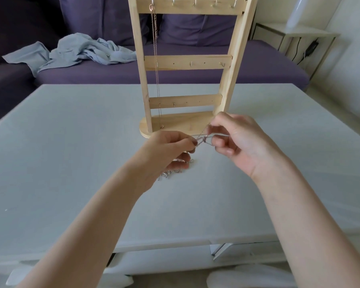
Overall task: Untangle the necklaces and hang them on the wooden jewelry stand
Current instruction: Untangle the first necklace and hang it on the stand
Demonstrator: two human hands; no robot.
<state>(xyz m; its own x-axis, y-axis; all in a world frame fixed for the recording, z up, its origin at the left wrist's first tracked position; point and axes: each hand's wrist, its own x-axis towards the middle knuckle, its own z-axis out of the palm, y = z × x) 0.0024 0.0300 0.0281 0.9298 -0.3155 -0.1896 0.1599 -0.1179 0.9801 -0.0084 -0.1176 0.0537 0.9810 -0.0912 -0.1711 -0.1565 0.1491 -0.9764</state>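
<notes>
Before the stand, left hand and right hand each pinch the chain, pulling it taut to open the knot.

Domestic interior in soft daylight. A pale grey surface fills the foreground. Behind it runs a purple sofa with back cushions; a crumpled light-blue cloth lies on its seat, left. Right of the sofa stands a white side table, dark cables beneath it, against a white wall.
</notes>
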